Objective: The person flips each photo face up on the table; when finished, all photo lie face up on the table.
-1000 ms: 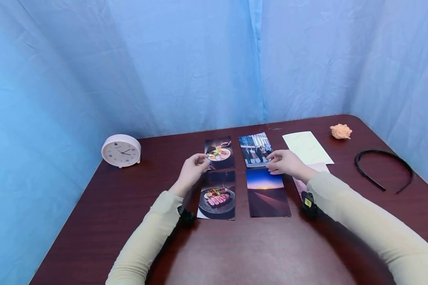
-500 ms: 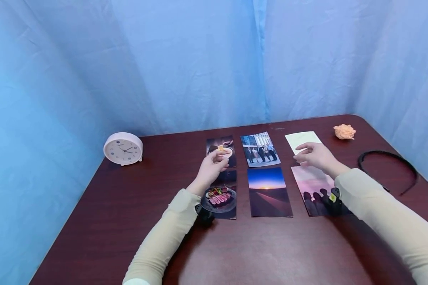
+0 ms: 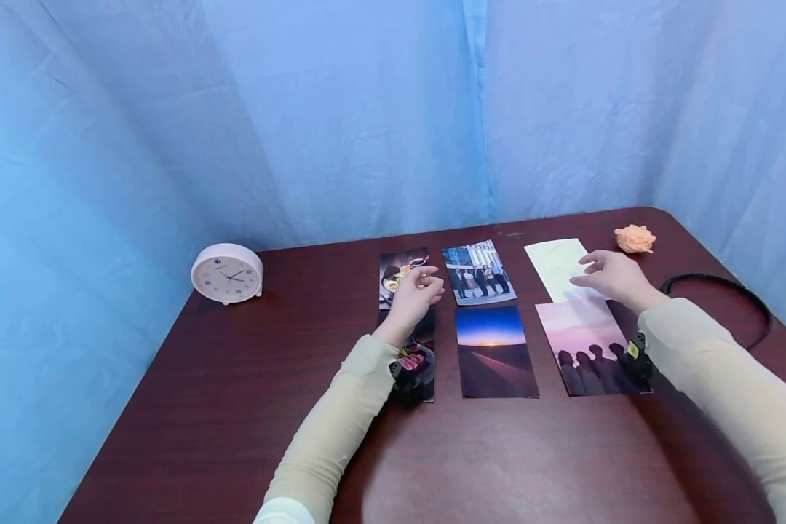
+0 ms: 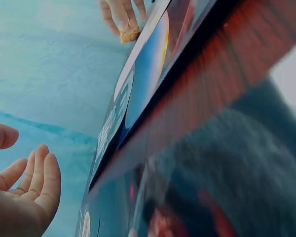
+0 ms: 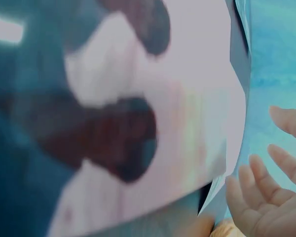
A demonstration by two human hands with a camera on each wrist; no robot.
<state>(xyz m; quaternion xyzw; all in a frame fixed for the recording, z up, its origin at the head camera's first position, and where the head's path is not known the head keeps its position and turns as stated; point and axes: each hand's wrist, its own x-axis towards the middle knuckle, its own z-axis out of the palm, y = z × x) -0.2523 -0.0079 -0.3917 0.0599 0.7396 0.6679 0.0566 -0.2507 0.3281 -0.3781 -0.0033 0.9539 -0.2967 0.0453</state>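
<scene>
In the head view my left hand (image 3: 411, 302) is over the photo of a noodle bowl (image 3: 389, 268) and the photo of sliced steak (image 3: 422, 378), partly covering both. Its fingers are loosely bent and hold nothing; the left wrist view shows the palm (image 4: 27, 205) facing up beside the prints. My right hand (image 3: 618, 278) is over the right edge of a pale blank card (image 3: 553, 262), thumb and fingers apart. Below it lies a pink photo of silhouetted people (image 3: 579, 327). Between the hands are a group photo (image 3: 477, 273) and a sunset road photo (image 3: 496, 356).
A white clock (image 3: 228, 274) stands at the back left of the dark red table (image 3: 236, 407). At the right are a peach-coloured flower-like ball (image 3: 634, 239) and a black headband (image 3: 736, 287), partly hidden by the right forearm. Blue curtains (image 3: 340, 116) hang behind.
My left hand has moved right, from the noodle photo's left edge to over it. The right hand has moved right, from the group photo to the pale card, uncovering the pink photo.
</scene>
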